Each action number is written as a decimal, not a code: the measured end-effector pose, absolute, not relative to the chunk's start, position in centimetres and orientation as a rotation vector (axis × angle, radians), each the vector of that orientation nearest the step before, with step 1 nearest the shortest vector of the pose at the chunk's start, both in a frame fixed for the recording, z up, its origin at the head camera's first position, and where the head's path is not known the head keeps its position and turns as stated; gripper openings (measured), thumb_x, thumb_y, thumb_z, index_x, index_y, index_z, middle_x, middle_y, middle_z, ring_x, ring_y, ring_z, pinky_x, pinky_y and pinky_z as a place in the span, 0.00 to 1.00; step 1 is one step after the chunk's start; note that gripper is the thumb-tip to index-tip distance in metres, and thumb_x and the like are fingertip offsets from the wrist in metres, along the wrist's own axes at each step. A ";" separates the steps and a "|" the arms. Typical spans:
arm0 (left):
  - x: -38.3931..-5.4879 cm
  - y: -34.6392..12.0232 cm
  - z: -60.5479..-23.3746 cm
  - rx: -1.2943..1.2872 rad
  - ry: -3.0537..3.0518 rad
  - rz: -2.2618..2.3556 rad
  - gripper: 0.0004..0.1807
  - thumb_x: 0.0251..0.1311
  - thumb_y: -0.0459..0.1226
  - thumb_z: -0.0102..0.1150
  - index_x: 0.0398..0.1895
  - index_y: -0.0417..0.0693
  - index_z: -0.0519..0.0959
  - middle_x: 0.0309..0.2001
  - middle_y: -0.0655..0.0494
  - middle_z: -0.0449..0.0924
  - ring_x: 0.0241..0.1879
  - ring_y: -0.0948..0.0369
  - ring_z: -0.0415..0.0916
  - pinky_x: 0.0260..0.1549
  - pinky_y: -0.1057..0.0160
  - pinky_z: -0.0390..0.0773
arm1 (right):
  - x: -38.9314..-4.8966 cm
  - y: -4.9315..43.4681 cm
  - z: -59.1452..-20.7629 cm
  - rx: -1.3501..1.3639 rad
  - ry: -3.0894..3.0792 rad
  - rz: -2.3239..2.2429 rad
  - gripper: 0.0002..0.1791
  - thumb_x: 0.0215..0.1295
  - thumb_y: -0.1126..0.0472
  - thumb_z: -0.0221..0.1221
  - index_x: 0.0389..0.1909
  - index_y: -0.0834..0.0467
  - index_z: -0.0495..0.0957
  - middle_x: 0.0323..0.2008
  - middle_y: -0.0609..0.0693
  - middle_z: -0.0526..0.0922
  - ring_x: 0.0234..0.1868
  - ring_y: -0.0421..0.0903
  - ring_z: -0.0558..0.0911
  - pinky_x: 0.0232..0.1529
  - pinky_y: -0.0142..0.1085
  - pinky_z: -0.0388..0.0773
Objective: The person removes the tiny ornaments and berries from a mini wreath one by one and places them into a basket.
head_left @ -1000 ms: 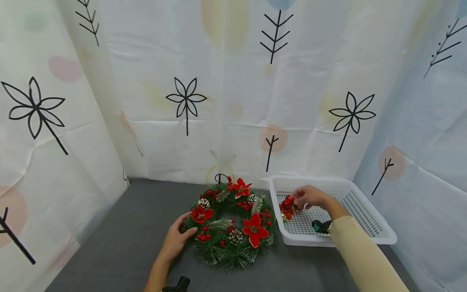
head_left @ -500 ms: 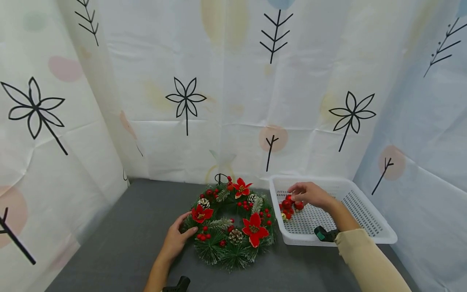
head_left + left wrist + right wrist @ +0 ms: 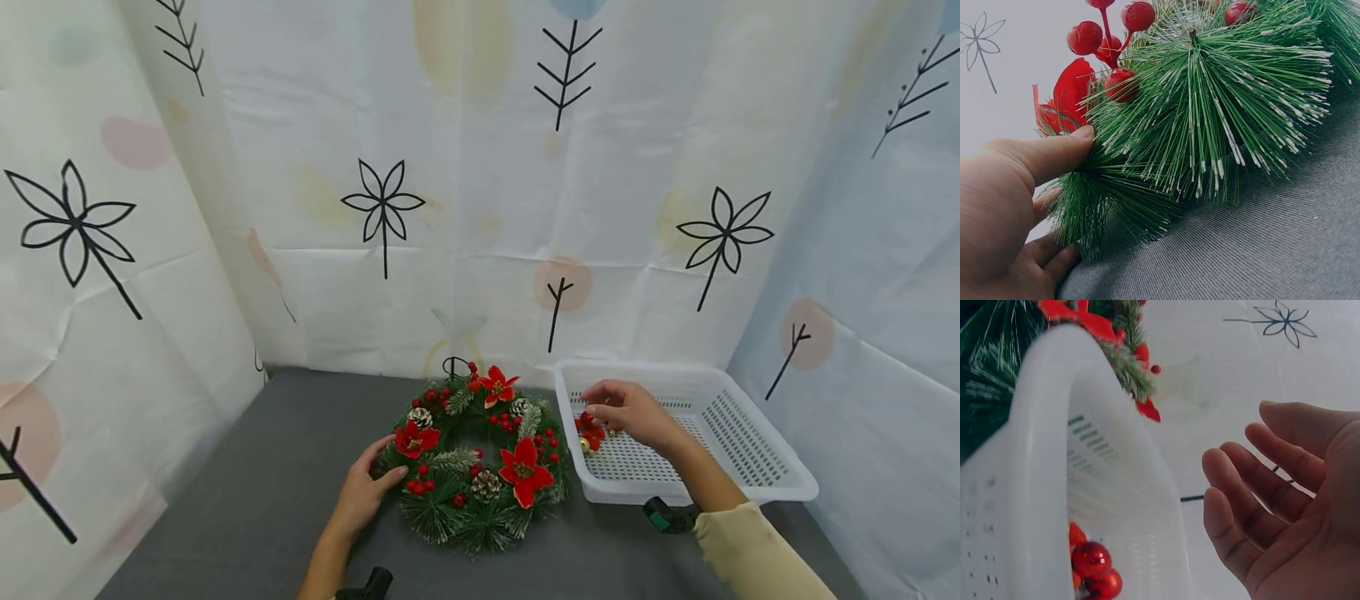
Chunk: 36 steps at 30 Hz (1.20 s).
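Note:
A green wreath (image 3: 450, 537) with red flowers, red berries and pine cones lies on the table. My left hand (image 3: 362, 493) holds its left edge. In the left wrist view, the thumb lies over the pine needles (image 3: 1210, 112) and the other fingers reach beneath them. My right hand (image 3: 633, 412) is over the left part of a white basket (image 3: 780, 475). Its fingers are loosely bent with nothing between them, as the right wrist view shows. Below it in the basket are red baubles (image 3: 1092, 559) and other small red and gold ornaments (image 3: 588, 442), partly hidden by the hand.
The basket stands right beside the wreath, its raised rim (image 3: 1041, 425) between them. A grey cloth (image 3: 247, 500) covers the table. Patterned white curtains (image 3: 465, 167) close off the back and both sides.
My right hand has drawn back and up from the red ornaments, and its forearm has swung toward the front of the basket. The left hand and the wreath have stayed put.

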<state>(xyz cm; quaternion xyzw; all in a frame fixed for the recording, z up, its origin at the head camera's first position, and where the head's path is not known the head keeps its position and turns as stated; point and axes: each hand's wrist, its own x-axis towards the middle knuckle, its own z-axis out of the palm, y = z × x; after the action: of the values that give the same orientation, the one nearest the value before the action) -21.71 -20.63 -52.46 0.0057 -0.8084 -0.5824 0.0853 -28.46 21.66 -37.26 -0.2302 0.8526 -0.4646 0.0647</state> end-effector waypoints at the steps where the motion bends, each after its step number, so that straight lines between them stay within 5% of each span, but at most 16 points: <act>1: -21.7 -20.6 -52.5 0.022 -2.411 -1.740 0.36 0.59 0.45 0.67 0.70 0.48 0.66 0.71 0.38 0.58 0.68 0.38 0.54 0.59 0.34 0.57 | -28.3 21.5 -37.3 -0.694 2.575 -1.421 0.16 0.70 0.60 0.58 0.52 0.67 0.77 0.39 0.54 0.83 0.32 0.47 0.79 0.31 0.40 0.78; 10: -21.9 -20.6 -52.5 0.025 -2.420 -1.736 0.36 0.60 0.45 0.67 0.70 0.48 0.66 0.70 0.38 0.58 0.68 0.37 0.54 0.59 0.34 0.57 | -26.8 19.2 -37.5 -0.681 2.597 -1.612 0.16 0.69 0.60 0.59 0.51 0.67 0.78 0.40 0.63 0.82 0.33 0.49 0.81 0.31 0.36 0.78; 17: -21.8 -20.6 -52.4 0.008 -2.411 -1.739 0.35 0.60 0.44 0.66 0.69 0.47 0.67 0.70 0.38 0.59 0.68 0.37 0.54 0.60 0.35 0.58 | -26.1 17.0 -38.8 -0.623 2.549 -1.771 0.16 0.69 0.60 0.59 0.52 0.66 0.77 0.46 0.63 0.79 0.42 0.63 0.80 0.37 0.42 0.81; 24: -21.9 -20.5 -52.5 0.016 -2.397 -1.764 0.35 0.60 0.43 0.67 0.70 0.48 0.67 0.71 0.39 0.59 0.69 0.38 0.54 0.60 0.35 0.57 | -25.5 14.6 -39.9 -0.519 2.407 -1.945 0.16 0.70 0.62 0.58 0.52 0.68 0.76 0.49 0.65 0.78 0.43 0.62 0.81 0.41 0.49 0.79; 36: -22.0 -20.7 -52.6 0.028 -2.421 -1.763 0.35 0.60 0.45 0.66 0.70 0.50 0.66 0.71 0.38 0.57 0.69 0.38 0.53 0.60 0.34 0.57 | -25.9 9.8 -41.5 -0.567 2.282 -1.995 0.14 0.69 0.62 0.58 0.51 0.67 0.77 0.48 0.65 0.79 0.41 0.56 0.83 0.40 0.46 0.80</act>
<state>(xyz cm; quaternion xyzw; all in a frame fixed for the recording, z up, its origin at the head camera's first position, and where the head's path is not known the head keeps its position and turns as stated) -21.95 -20.67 -52.58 0.0094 -0.8061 -0.5872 0.0732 -25.94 9.84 -41.55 -0.1837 0.7398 -0.6466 0.0288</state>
